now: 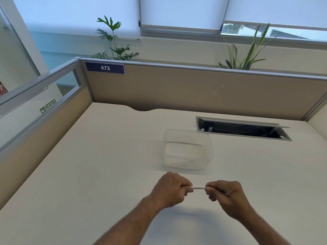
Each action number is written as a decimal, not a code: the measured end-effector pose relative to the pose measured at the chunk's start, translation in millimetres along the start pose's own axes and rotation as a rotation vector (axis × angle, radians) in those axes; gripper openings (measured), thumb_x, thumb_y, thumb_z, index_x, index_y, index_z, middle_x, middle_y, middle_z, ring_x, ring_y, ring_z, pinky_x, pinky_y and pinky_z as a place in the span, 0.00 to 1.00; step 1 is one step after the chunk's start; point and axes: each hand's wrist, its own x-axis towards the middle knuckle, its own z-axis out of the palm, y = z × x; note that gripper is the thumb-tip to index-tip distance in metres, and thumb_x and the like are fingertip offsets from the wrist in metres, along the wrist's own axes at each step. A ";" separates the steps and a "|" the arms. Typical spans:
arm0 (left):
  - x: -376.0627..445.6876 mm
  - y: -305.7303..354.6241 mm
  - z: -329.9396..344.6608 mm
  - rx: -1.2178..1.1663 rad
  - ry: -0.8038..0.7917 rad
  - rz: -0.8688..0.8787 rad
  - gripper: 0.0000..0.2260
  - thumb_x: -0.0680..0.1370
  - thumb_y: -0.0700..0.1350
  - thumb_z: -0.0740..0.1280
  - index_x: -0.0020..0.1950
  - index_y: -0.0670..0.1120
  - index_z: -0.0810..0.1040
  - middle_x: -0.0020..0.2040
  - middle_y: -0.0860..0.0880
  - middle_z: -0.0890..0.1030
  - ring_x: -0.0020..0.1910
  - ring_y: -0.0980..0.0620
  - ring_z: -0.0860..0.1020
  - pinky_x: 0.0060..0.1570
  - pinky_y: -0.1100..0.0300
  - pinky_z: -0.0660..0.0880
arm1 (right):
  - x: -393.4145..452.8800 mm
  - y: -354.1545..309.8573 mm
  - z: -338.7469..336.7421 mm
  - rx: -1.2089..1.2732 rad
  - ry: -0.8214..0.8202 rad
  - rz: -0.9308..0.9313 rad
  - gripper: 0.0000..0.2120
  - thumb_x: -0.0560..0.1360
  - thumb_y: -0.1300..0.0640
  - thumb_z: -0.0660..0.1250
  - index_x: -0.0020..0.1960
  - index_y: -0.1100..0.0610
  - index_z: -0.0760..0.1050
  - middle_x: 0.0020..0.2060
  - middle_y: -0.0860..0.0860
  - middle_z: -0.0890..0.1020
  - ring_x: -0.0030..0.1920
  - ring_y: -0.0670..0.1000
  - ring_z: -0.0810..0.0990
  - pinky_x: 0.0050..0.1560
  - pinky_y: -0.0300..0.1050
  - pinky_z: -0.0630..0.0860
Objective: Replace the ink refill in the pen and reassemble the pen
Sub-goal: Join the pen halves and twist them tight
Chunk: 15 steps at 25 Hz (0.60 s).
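Head view: left hand (169,189) and right hand (223,194) each grip one end of slim white plastic pen (199,187). Stage unclear; no loose refill visible.

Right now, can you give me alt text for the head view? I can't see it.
Two bare hands, the left hand and the right hand, grip opposite ends of a white pen held level above a pale desk. An empty clear plastic container sits just beyond them, before a beige partition.
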 end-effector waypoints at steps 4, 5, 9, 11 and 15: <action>-0.9 0.8 4.0 0.021 0.133 0.031 0.05 0.74 0.49 0.71 0.47 0.52 0.85 0.34 0.51 0.84 0.32 0.55 0.74 0.32 0.62 0.71 | -1.0 -2.5 3.2 0.103 0.031 0.073 0.17 0.72 0.73 0.71 0.37 0.52 0.85 0.30 0.57 0.83 0.25 0.50 0.79 0.29 0.40 0.78; -1.4 1.1 5.4 0.036 0.167 0.040 0.05 0.73 0.49 0.71 0.46 0.53 0.85 0.34 0.52 0.84 0.33 0.55 0.74 0.31 0.66 0.69 | -1.6 -2.5 3.9 0.122 0.034 0.089 0.17 0.72 0.73 0.70 0.36 0.52 0.85 0.30 0.58 0.83 0.25 0.50 0.79 0.29 0.40 0.78; -2.5 0.0 10.5 0.063 0.286 0.063 0.05 0.69 0.50 0.74 0.45 0.54 0.85 0.34 0.54 0.84 0.34 0.58 0.73 0.31 0.74 0.61 | -4.0 -4.1 7.9 0.164 0.038 0.141 0.16 0.72 0.74 0.70 0.34 0.55 0.85 0.26 0.56 0.81 0.24 0.50 0.78 0.28 0.40 0.77; -2.1 0.1 11.5 0.056 0.313 0.063 0.06 0.68 0.49 0.76 0.44 0.54 0.86 0.35 0.55 0.85 0.33 0.59 0.74 0.33 0.70 0.66 | -4.8 -5.4 9.5 0.181 0.033 0.168 0.15 0.72 0.73 0.70 0.34 0.57 0.84 0.25 0.56 0.81 0.24 0.51 0.78 0.27 0.40 0.76; -2.2 2.1 11.8 0.069 0.325 0.068 0.07 0.67 0.48 0.78 0.43 0.52 0.86 0.35 0.54 0.85 0.35 0.56 0.78 0.36 0.61 0.75 | -5.9 -5.6 9.6 0.179 -0.005 0.183 0.16 0.73 0.72 0.70 0.33 0.56 0.84 0.24 0.56 0.81 0.24 0.51 0.78 0.27 0.41 0.76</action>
